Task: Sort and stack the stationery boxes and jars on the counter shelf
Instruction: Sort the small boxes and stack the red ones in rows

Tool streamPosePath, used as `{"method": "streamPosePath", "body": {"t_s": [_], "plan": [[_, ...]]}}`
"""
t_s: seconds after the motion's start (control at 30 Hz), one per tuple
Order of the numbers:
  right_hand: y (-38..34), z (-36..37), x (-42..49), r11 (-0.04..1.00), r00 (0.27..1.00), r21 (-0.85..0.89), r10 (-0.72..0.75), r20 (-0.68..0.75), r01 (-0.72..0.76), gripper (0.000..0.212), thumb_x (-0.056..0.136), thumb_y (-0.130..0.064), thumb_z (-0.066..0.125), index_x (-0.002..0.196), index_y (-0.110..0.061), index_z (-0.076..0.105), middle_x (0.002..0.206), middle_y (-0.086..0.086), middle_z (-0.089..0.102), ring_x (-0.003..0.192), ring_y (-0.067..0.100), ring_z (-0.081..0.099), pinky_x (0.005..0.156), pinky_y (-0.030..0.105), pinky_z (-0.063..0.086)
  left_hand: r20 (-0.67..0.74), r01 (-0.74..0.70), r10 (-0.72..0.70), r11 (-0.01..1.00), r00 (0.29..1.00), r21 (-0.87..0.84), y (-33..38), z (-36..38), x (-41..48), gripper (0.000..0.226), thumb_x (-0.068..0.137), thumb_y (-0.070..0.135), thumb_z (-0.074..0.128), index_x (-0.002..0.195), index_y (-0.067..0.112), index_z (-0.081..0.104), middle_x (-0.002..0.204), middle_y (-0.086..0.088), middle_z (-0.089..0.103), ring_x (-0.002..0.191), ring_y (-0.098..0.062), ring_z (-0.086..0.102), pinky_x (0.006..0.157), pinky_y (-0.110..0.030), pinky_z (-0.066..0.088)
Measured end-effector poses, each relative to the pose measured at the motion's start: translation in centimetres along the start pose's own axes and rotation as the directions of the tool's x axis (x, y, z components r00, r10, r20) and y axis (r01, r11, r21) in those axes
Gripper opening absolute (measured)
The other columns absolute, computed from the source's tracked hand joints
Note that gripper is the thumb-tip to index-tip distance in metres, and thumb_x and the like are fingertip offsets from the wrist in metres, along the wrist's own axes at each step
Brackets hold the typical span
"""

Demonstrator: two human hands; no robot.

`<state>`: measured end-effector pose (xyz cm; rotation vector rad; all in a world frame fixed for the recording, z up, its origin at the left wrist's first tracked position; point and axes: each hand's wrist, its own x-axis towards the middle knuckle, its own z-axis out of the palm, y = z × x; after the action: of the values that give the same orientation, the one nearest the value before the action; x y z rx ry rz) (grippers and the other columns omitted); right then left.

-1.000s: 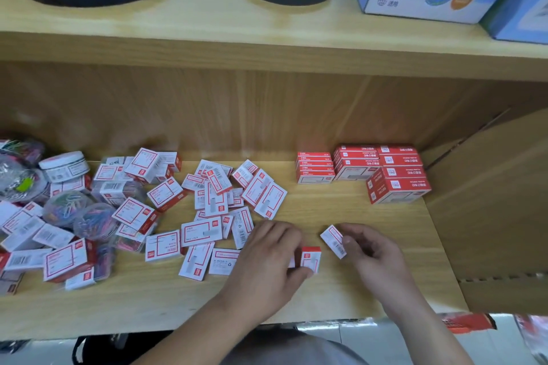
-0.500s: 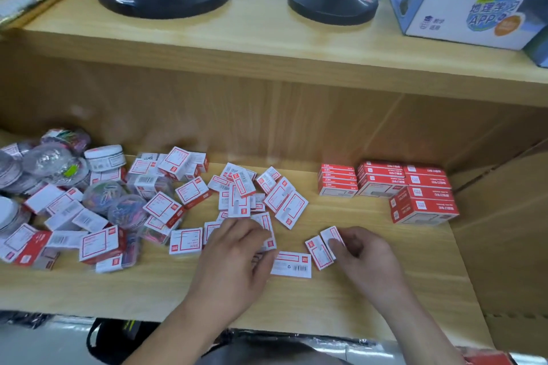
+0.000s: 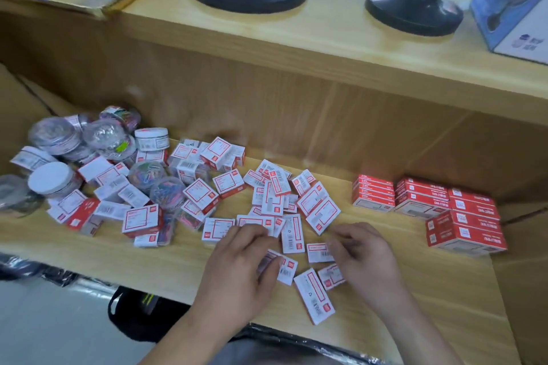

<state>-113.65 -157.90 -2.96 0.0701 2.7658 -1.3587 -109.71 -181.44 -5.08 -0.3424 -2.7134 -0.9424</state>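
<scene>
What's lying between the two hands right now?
Head view: several small white-and-red boxes lie flat on the wooden shelf between the left hand and right hand. The jars sit far left.

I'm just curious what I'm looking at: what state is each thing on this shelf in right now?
Loose boxes, scattered, unsorted.
Red boxes, stacked neatly at right.
Jars, heaped, some tipped over.
Left hand, grips a white box.
Right hand, fingertips at a barcode box, grip unclear.
</scene>
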Motion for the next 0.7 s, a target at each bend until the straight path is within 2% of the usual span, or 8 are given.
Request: {"method": "streamPosePath", "body": {"t_s": [0.07, 0.17, 0.27, 0.33, 0.43, 0.53, 0.6, 0.7], "plan": [[0.1, -0.1, 0.1, 0.998, 1.000, 0.058, 0.006, -0.024, -0.005, 0.037, 0.084, -0.004, 0.076, 0.088, -0.041, 0.071, 0.095, -0.014, 0.068, 0.086, 0.001, 0.068, 0.078, 0.017, 0.053, 0.007, 0.014, -0.014, 1.000, 1.000, 0.000, -0.2, 0.1, -0.2, 0.025, 0.084, 0.028, 0.077, 0.108, 0.025, 0.072, 0.115, 0.008, 0.062, 0.104, -0.018, 0.061, 0.086, -0.038, 0.053], [-0.1, -0.6, 0.2, 0.996, 1.000, 0.088, 0.022, -0.022, -0.020, 0.034, 0.084, -0.005, 0.076, 0.086, -0.038, 0.071, 0.094, -0.014, 0.071, 0.085, -0.003, 0.067, 0.073, 0.006, 0.047, -0.009, 0.018, -0.018, 1.000, 1.000, 0.012, -0.1, 0.2, 0.2, 0.021, 0.085, 0.029, 0.076, 0.104, 0.022, 0.073, 0.112, 0.008, 0.062, 0.101, -0.018, 0.060, 0.083, -0.038, 0.054], [0.2, -1.1, 0.3, 0.995, 0.998, 0.091, 0.038, -0.056, -0.033, 0.034, 0.085, -0.008, 0.076, 0.086, -0.041, 0.068, 0.094, -0.013, 0.071, 0.086, -0.004, 0.065, 0.073, 0.007, 0.047, -0.016, -0.021, 0.021, 0.999, 1.000, 0.046, 0.5, 0.5, 2.8, 0.022, 0.089, 0.032, 0.069, 0.106, 0.018, 0.072, 0.110, 0.006, 0.063, 0.098, -0.020, 0.060, 0.080, -0.039, 0.054], [0.5, -1.2, 0.3, 0.999, 0.996, 0.043, 0.034, -0.080, -0.031, 0.035, 0.086, -0.010, 0.075, 0.090, -0.044, 0.066, 0.096, -0.017, 0.070, 0.091, -0.002, 0.066, 0.081, 0.017, 0.051, 0.010, -0.040, 0.039, 0.994, 0.999, 0.098, 1.3, 1.1, 5.7, 0.031, 0.090, 0.041, 0.065, 0.111, 0.019, 0.070, 0.108, 0.004, 0.065, 0.099, -0.022, 0.059, 0.080, -0.039, 0.053], [0.7, -1.2, 0.1, 0.997, 0.996, -0.061, 0.051, -0.079, -0.056, 0.025, 0.087, -0.023, 0.074, 0.107, -0.038, 0.070, 0.106, -0.022, 0.070, 0.099, 0.002, 0.068, 0.089, 0.032, 0.055, 0.106, -0.032, -0.002, 0.948, 0.994, 0.318, 2.9, 2.9, 9.2, 0.060, 0.077, 0.065, 0.064, 0.116, 0.019, 0.067, 0.096, 0.001, 0.068, 0.096, -0.026, 0.059, 0.076, -0.039, 0.051], [1.0, -1.5, 0.0, 0.966, 0.994, -0.234, 0.098, -0.055, -0.108, 0.037, 0.086, -0.039, 0.073, 0.122, -0.032, 0.069, 0.117, -0.018, 0.071, 0.105, 0.007, 0.068, 0.090, 0.028, 0.053, 0.192, -0.024, -0.083, 0.869, 0.978, 0.494, 4.1, 4.3, 10.6, 0.079, 0.066, 0.072, 0.067, 0.122, 0.017, 0.065, 0.091, -0.003, 0.069, 0.098, -0.028, 0.057, 0.078, -0.040, 0.048], [1.1, -1.8, 0.1, 0.962, 0.994, -0.249, 0.102, -0.042, -0.109, 0.039, 0.085, -0.040, 0.073, 0.123, -0.032, 0.069, 0.118, -0.018, 0.071, 0.105, 0.007, 0.068, 0.090, 0.026, 0.053, 0.184, -0.029, -0.073, 0.865, 0.980, 0.501, 4.0, 4.7, 10.7, 0.078, 0.068, 0.069, 0.071, 0.126, 0.017, 0.064, 0.097, -0.002, 0.069, 0.103, -0.028, 0.056, 0.082, -0.040, 0.048], [1.3, -2.1, 0.1, 0.970, 0.992, -0.208, 0.124, -0.032, -0.128, 0.037, 0.084, -0.039, 0.073, 0.120, -0.034, 0.069, 0.115, -0.019, 0.072, 0.102, 0.005, 0.069, 0.091, 0.029, 0.054, 0.195, -0.087, 0.001, 0.897, 0.981, 0.432, 3.6, 5.3, 10.7, 0.059, 0.078, 0.054, 0.071, 0.125, 0.020, 0.063, 0.104, 0.001, 0.066, 0.108, -0.027, 0.053, 0.088, -0.040, 0.044]]}}
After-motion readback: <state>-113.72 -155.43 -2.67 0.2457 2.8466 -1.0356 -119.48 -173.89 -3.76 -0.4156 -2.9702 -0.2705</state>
